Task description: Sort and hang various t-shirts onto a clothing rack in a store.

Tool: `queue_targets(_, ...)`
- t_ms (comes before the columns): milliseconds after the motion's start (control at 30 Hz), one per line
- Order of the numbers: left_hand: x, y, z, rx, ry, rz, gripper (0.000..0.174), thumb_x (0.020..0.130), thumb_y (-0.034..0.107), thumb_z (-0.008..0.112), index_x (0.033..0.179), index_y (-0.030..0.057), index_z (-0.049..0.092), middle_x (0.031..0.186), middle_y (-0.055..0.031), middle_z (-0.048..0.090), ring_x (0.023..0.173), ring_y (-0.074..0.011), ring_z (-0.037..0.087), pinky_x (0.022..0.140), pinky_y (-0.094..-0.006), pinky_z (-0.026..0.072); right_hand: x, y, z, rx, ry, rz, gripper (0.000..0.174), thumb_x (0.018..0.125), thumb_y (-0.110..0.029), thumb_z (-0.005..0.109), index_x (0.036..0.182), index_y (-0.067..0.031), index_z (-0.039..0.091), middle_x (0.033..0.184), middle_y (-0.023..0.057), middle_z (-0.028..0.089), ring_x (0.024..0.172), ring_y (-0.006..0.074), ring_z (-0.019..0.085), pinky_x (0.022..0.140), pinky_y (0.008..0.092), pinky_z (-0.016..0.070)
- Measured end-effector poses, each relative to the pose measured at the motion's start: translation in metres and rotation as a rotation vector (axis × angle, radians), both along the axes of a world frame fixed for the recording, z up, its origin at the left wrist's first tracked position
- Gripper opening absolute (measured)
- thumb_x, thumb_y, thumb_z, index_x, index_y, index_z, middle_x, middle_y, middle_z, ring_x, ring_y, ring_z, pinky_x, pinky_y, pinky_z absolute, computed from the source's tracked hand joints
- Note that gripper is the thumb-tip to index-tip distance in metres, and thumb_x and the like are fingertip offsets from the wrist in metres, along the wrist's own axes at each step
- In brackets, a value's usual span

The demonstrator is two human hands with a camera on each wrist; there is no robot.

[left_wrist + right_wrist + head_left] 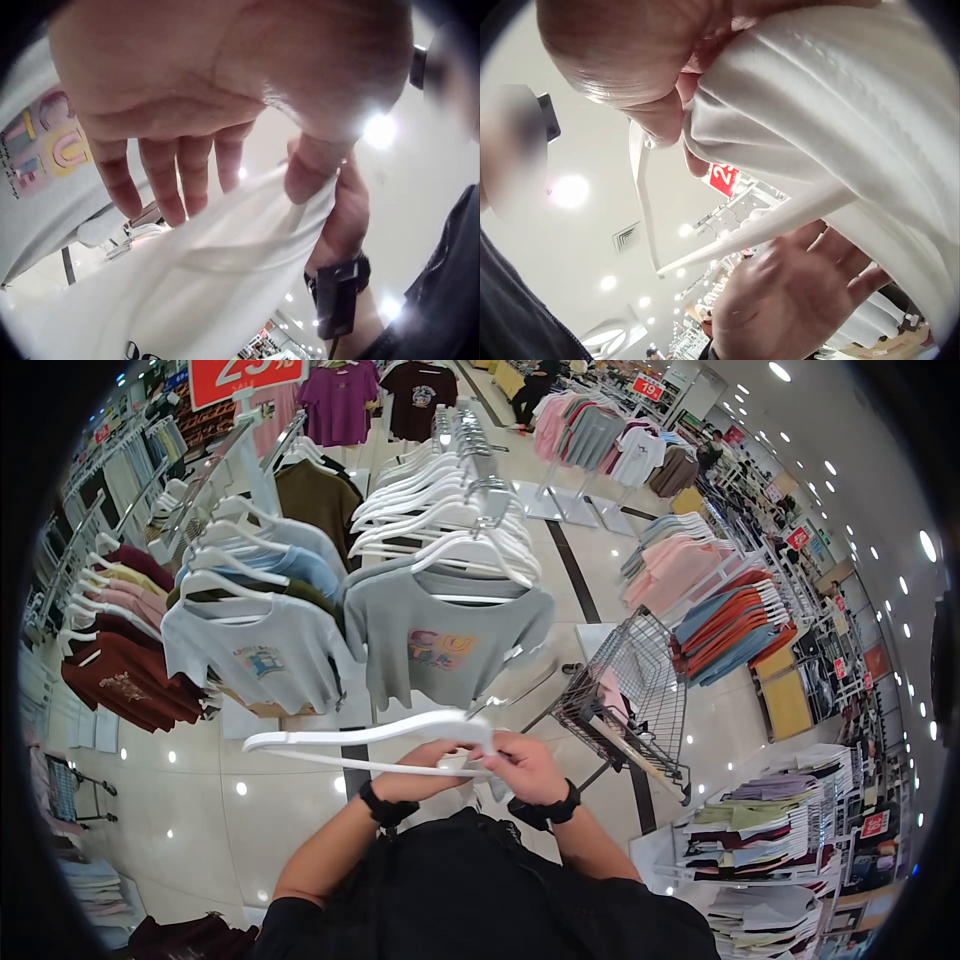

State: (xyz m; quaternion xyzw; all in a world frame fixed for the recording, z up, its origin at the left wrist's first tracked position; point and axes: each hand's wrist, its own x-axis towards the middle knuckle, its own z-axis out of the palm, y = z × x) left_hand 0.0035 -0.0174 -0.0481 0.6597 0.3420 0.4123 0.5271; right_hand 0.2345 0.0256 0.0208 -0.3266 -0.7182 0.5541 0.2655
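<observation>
A white shirt [225, 262] with dark print low on it hangs below the hands. My right hand [528, 768] grips its bunched cloth, the thumb and fingers closed on the fabric in the right wrist view. A white hanger [350, 736] sticks out leftward over my left hand. Its lower bar runs into the shirt's cloth in the right wrist view. My left hand [225, 82] has its four fingers stretched out behind the cloth and its thumb lying against the fabric. Most of the shirt is hidden in the head view.
A grey printed shirt [450, 620] hangs at the front of a rack ahead, with several white hangers [430, 510] behind it. Light blue shirts [255, 640] hang to its left. A wire shopping cart [630, 690] stands at the right, and folded clothes [760, 820] fill a lower-right rack.
</observation>
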Motion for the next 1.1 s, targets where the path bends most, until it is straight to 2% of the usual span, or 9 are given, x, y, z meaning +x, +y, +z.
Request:
queue_targets(100, 0.047, 0.031, -0.036, -0.004, 0.115, 0.047, 0.021, 0.097, 0.015, 0.067, 0.115, 0.0063, 0.069, 0.102, -0.0107, 0.072, 0.094, -0.0244, 0.069, 0.084, -0.0374, 0.0534, 0.011, 0.012, 0.012, 0.213, 0.129, 0.103, 0.019, 0.097, -0.008, 0.068, 0.114, 0.0, 0.073, 0.096, 0.0098, 0.069, 0.075, 0.0121, 0.056, 0.067, 0.0296, 0.0432)
queue_targets(200, 0.078, 0.048, -0.039, 0.019, 0.262, 0.151, 0.015, 0.095, 0.011, 0.066, 0.107, 0.0036, 0.07, 0.095, -0.0114, 0.071, 0.09, -0.0228, 0.068, 0.082, -0.0363, 0.0535, 0.048, 0.024, 0.018, 0.084, 0.164, 0.001, 0.023, 0.097, -0.007, 0.068, 0.118, 0.0, 0.073, 0.098, 0.0081, 0.07, 0.076, 0.0118, 0.056, 0.067, 0.0286, 0.0436)
queue_targets(333, 0.095, 0.07, -0.061, -0.105, 0.3, 0.457, 0.016, 0.091, 0.004, 0.063, 0.105, 0.0018, 0.07, 0.092, -0.012, 0.071, 0.088, -0.0226, 0.069, 0.082, -0.0358, 0.0548, 0.126, 0.057, 0.008, 0.092, 0.12, -0.128, 0.018, 0.096, -0.005, 0.069, 0.112, 0.0011, 0.073, 0.107, 0.0099, 0.073, 0.084, 0.0123, 0.061, 0.072, 0.0273, 0.0486)
queue_targets(433, 0.075, 0.082, -0.094, -0.139, 0.246, 0.697, 0.026, 0.085, 0.012, 0.076, 0.107, -0.0007, 0.068, 0.095, -0.011, 0.071, 0.087, -0.0199, 0.067, 0.08, -0.0345, 0.0549, 0.186, 0.09, -0.016, 0.166, 0.182, -0.302, 0.017, 0.094, -0.011, 0.071, 0.107, 0.0005, 0.074, 0.094, 0.0049, 0.074, 0.08, 0.0117, 0.061, 0.072, 0.028, 0.0486)
queue_targets(667, 0.089, 0.097, -0.025, -0.236, 0.133, 0.661, 0.014, 0.081, 0.0, 0.073, 0.083, 0.0009, 0.059, 0.083, -0.0002, 0.06, 0.077, -0.0102, 0.06, 0.075, -0.0262, 0.0508, 0.247, 0.127, -0.039, 0.08, 0.18, -0.316, 0.018, 0.103, -0.02, 0.067, 0.1, -0.0027, 0.068, 0.088, -0.0028, 0.065, 0.08, 0.0074, 0.054, 0.073, 0.0256, 0.0432)
queue_targets(867, 0.136, 0.114, 0.046, -0.014, 0.448, 0.798, 0.016, 0.079, 0.006, 0.076, 0.082, 0.0016, 0.061, 0.072, -0.0001, 0.056, 0.069, -0.007, 0.053, 0.066, -0.0244, 0.0451, 0.285, 0.144, -0.052, 0.166, 0.079, -0.235, 0.014, 0.099, -0.016, 0.069, 0.101, -0.0019, 0.067, 0.086, 0.0024, 0.065, 0.076, 0.0115, 0.055, 0.071, 0.0269, 0.0434)
queue_targets(933, 0.15, 0.119, 0.051, -0.065, 0.358, 0.807, 0.015, 0.081, 0.007, 0.075, 0.078, 0.0, 0.062, 0.072, -0.0006, 0.057, 0.069, -0.0073, 0.054, 0.065, -0.0245, 0.045, 0.295, 0.145, -0.053, 0.138, -0.046, -0.174, 0.02, 0.101, -0.019, 0.066, 0.107, -0.0005, 0.067, 0.094, 0.002, 0.065, 0.085, 0.0113, 0.056, 0.077, 0.0286, 0.0463)
queue_targets(1067, 0.155, 0.135, 0.02, -0.1, 0.283, 0.693, 0.007, 0.089, 0.004, 0.071, 0.087, 0.0005, 0.065, 0.078, -0.0014, 0.064, 0.072, -0.009, 0.061, 0.067, -0.0262, 0.051, 0.308, 0.149, -0.065, 0.229, -0.013, -0.211, 0.016, 0.097, -0.011, 0.069, 0.108, 0.0012, 0.068, 0.086, 0.0057, 0.06, 0.077, 0.014, 0.053, 0.071, 0.0279, 0.0429)
queue_targets(1100, 0.166, 0.139, 0.022, -0.286, -0.01, 0.704, 0.004, 0.092, 0.002, 0.069, 0.09, 0.0019, 0.065, 0.081, -0.0021, 0.065, 0.074, -0.0112, 0.064, 0.071, -0.0281, 0.055, 0.312, 0.15, -0.069, 0.213, -0.008, -0.248, 0.016, 0.098, -0.01, 0.068, 0.109, 0.0015, 0.068, 0.087, 0.0055, 0.058, 0.079, 0.0136, 0.052, 0.071, 0.028, 0.0429)
